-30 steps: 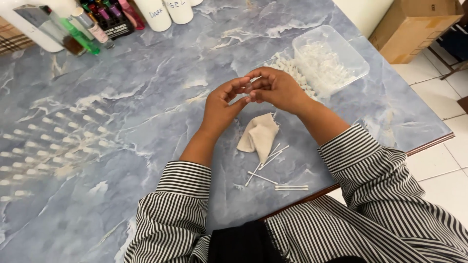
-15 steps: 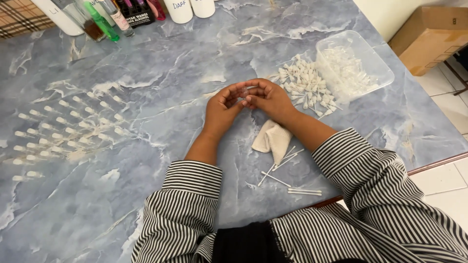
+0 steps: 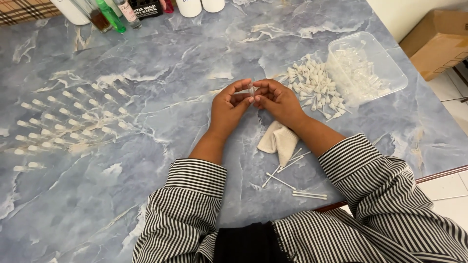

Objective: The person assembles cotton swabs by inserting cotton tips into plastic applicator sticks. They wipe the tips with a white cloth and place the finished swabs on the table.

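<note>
My left hand [image 3: 228, 106] and my right hand [image 3: 278, 99] meet fingertip to fingertip over the blue marble table [image 3: 195, 58]. Between them they pinch a tiny clear vial [image 3: 251, 89]. A folded cream cloth [image 3: 279, 140] lies just under my right wrist. Several thin white sticks [image 3: 292, 178] are scattered near the table's front edge. To the right of my hands lies a heap of small white caps [image 3: 314, 83].
A clear plastic tub [image 3: 375, 58] of small clear parts sits at the right. Rows of small capped vials [image 3: 68, 122] lie at the left. Bottles [image 3: 112, 14] and white containers line the far edge. A cardboard box [image 3: 438, 41] stands on the floor beyond the right edge.
My hands have stayed together on the small vial. The view has shifted, so the table appears lower and further left in the picture.
</note>
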